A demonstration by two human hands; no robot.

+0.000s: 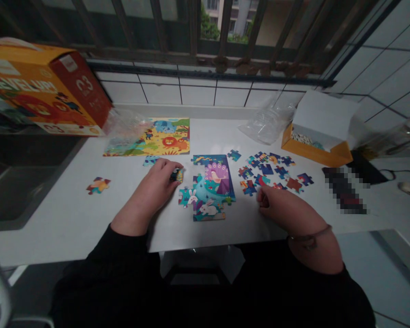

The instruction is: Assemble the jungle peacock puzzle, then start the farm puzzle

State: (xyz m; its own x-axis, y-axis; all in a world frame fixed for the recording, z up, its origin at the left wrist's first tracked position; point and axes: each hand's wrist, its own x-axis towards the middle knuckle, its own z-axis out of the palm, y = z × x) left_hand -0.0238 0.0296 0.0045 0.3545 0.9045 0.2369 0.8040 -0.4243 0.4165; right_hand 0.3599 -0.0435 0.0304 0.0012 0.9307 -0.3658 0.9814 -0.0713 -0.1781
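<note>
My left hand (160, 184) is closed around a dark jigsaw puzzle piece (179, 175) with some yellow, held between thumb and fingers. Just right of it lies a partly joined puzzle (213, 187), showing a pink peacock and white rabbits on teal and dark blue. My right hand (271, 202) rests curled on the table beside the loose puzzle pieces (265, 169); no piece shows in its fingers. One blue piece (234, 155) lies apart above the puzzle's right corner. A light blue piece (151, 160) is partly hidden behind my left hand, and an orange and teal piece (98, 186) lies farther left.
A finished-looking lion picture (171, 136) lies at the back, partly under clear plastic (128, 123). An orange carton (44, 86) stands back left by the sink (30, 182). At back right are a plastic bag (268, 123), an open box (316, 148) with pieces, and a blurred-out object (345, 190).
</note>
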